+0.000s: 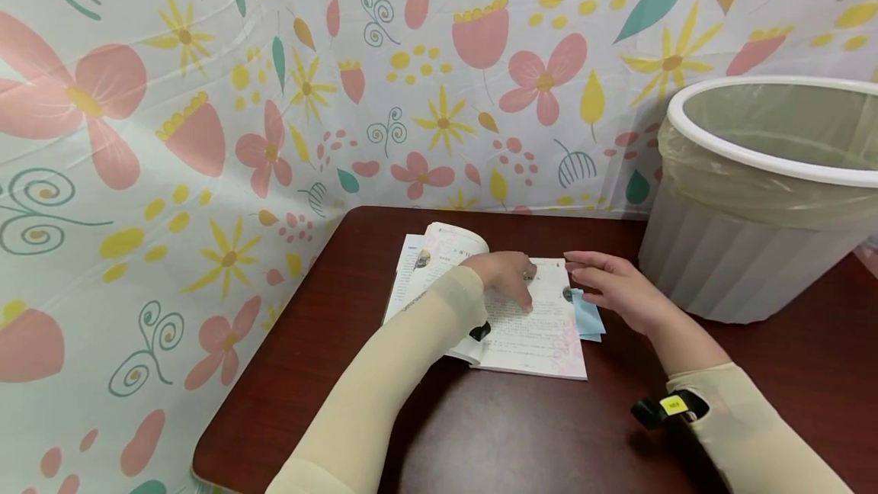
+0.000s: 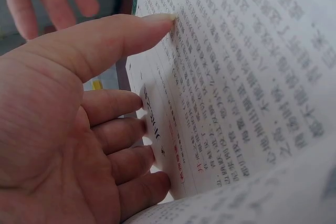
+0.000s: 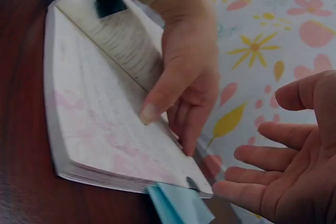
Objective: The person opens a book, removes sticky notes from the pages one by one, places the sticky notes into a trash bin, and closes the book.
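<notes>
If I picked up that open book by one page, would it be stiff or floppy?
The open book would probably flop, since its left-hand page curves up. The stack of page edges suggests the rest could pull down and tear that page. The blue paper poking out past the edge might slip out if it's loose.

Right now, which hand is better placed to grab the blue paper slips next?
Probably the right hand: it holds nothing and is close to the blue paper slips sticking out of the open book. The left hand is over the pages, farther away.
</notes>
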Action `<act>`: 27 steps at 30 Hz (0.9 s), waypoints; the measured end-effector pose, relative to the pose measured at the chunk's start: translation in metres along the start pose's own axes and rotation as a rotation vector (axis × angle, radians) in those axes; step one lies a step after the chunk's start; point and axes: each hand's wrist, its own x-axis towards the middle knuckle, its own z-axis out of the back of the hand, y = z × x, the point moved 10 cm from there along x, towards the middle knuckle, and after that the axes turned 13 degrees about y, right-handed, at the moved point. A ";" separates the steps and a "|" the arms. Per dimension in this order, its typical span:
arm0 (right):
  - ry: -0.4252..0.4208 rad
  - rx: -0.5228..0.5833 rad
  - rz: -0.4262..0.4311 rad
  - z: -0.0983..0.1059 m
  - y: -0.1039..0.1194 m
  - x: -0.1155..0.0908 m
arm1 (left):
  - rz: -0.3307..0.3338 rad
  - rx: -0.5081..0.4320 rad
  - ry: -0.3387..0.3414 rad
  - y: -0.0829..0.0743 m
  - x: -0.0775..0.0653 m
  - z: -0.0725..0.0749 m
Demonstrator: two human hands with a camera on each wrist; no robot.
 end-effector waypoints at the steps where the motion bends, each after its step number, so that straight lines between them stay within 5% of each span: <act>1: 0.006 0.012 -0.008 -0.002 -0.003 0.001 | 0.000 -0.001 0.001 0.000 0.000 0.000; 16: 0.020 0.242 -0.058 -0.020 -0.025 0.008 | 0.009 0.013 0.015 0.002 0.002 -0.001; 27: -0.083 0.419 -0.057 -0.008 -0.028 0.001 | 0.008 0.031 -0.016 0.000 0.002 -0.001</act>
